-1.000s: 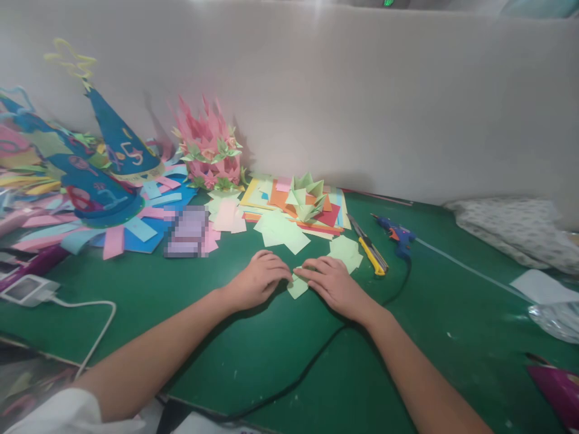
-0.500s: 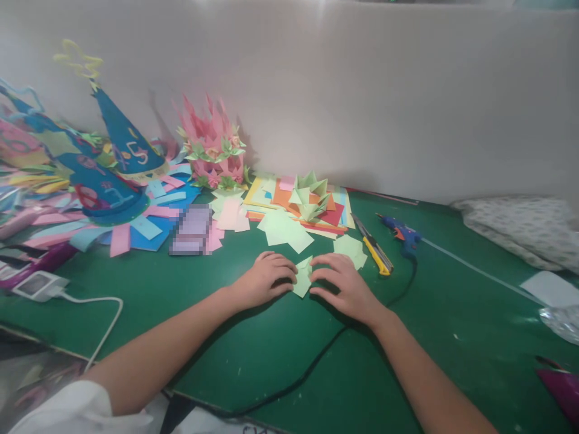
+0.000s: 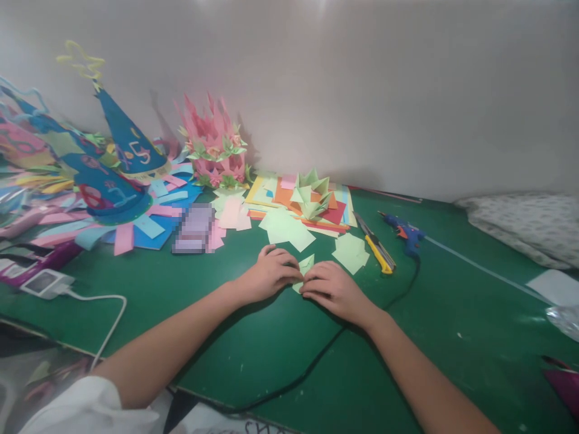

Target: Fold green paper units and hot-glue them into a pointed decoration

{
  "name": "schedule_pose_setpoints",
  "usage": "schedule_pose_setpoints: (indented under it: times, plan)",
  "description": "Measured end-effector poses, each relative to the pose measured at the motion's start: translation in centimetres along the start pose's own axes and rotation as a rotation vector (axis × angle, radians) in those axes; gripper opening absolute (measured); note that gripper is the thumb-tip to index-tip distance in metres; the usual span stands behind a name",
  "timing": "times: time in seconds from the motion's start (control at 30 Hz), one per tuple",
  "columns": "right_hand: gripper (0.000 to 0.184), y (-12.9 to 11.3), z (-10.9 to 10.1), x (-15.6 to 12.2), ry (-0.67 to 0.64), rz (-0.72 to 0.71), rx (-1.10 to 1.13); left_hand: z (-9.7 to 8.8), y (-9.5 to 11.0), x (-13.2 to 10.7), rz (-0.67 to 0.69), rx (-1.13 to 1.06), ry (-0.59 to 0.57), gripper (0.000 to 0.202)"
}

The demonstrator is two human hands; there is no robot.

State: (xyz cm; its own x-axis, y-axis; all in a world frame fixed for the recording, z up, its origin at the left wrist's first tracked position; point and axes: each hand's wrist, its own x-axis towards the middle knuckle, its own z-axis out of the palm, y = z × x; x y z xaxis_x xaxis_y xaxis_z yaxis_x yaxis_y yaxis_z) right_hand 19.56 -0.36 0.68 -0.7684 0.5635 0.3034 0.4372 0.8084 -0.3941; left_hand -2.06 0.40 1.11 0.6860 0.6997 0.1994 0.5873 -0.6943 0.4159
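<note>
A small piece of light green paper (image 3: 306,264), partly folded, lies on the green table between my hands. My left hand (image 3: 275,274) has its fingertips closed on the paper's left side. From the right, my right hand (image 3: 332,286) presses its fingers on the lower right part, and the fingertips of both hands nearly meet. Most of the paper's lower half is hidden under the fingers. Loose light green paper squares (image 3: 287,226) lie just beyond the left hand, and more green squares (image 3: 351,252) lie beyond the right one.
Behind the squares, a folded green paper piece (image 3: 311,196) sits on coloured sheets (image 3: 257,194). A yellow cutter knife (image 3: 380,253) and a blue glue gun (image 3: 406,234) lie right, its black cord (image 3: 312,364) crossing the table. Paper hats (image 3: 129,141) and a pink paper crown (image 3: 215,144) stand left.
My right hand has moved left and over the green paper, closing in on my left hand. The paper now shows less and looks turned or folded over.
</note>
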Motion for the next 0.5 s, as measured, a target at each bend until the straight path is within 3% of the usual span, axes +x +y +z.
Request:
schedule_pose_setpoints:
  times: [0.23, 0.5]
  plan:
    - [0.014, -0.33, 0.31, 0.63, 0.112, 0.17, -0.047, -0.2, -0.24, -0.03, -0.028, -0.093, -0.001, 0.013]
    - [0.006, 0.1, 0.91, 0.94, 0.111, 0.184, 0.035, -0.05, -0.03, -0.1, -0.086, -0.134, -0.004, 0.01]
